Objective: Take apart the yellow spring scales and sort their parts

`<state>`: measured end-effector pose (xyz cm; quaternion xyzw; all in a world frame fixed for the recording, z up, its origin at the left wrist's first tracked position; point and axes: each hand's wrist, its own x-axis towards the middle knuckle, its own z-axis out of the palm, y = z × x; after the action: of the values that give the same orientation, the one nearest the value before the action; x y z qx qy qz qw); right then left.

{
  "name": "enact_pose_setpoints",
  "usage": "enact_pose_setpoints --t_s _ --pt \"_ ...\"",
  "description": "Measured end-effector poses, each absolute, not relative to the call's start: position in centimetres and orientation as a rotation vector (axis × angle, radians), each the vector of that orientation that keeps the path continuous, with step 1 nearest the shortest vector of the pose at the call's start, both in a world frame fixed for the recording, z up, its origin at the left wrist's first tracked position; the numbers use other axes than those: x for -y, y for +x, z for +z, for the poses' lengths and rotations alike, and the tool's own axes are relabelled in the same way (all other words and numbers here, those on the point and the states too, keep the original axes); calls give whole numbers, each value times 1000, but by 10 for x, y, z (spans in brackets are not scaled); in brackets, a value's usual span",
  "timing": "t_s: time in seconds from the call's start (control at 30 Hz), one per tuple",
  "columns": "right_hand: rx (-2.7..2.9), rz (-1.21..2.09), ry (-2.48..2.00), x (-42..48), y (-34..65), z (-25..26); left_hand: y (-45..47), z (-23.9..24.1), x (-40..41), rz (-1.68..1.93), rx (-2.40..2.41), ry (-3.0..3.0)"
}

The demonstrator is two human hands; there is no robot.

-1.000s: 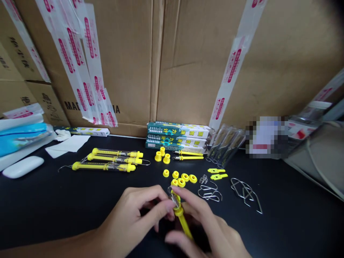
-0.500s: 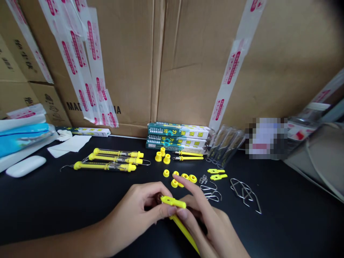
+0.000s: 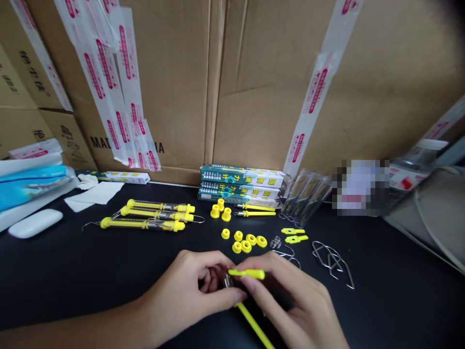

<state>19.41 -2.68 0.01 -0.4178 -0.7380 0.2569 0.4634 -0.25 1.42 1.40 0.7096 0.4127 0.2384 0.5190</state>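
My left hand (image 3: 189, 283) is closed on a long yellow rod (image 3: 255, 327), pinching it near its upper end. A small metal spring (image 3: 227, 279) shows at that end, partly hidden by the fingers. Between the thumb and fingers of my right hand (image 3: 298, 295) is a small yellow plastic connector (image 3: 253, 274), its narrow end pointing left at the spring. Whether connector and spring touch, I cannot tell. Beyond the hands lie several yellow ring caps (image 3: 246, 246), two similar yellow connectors (image 3: 296, 239), small loose springs (image 3: 276, 242) and bent wire hooks (image 3: 332, 261).
Three assembled spring scales (image 3: 143, 224) lie at left, near a white oval case (image 3: 35, 224). Printed boxes (image 3: 241, 177) are stacked against a large cardboard box (image 3: 174, 97). Clear tubes (image 3: 307, 198) and two yellow rods with springs (image 3: 256, 213) rest beside the stack.
My right hand has shifted the connector slightly right and up, turning it edge-on and away from the rod. Its raised index finger has come down onto it. The spring now shows.
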Motion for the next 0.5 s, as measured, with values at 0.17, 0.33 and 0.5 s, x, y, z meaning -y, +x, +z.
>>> enact_pose_setpoints --t_s 0.17,0.33,0.5 --pt "1381 1086 -1035 23 187 1 -2 12 -18 640 -955 1600" --pt "1148 1279 -985 20 183 4 -2 9 -21 667 -962 1564" --pt "1142 1366 -1006 18 188 2 -5 9 -19 641 -962 1585"
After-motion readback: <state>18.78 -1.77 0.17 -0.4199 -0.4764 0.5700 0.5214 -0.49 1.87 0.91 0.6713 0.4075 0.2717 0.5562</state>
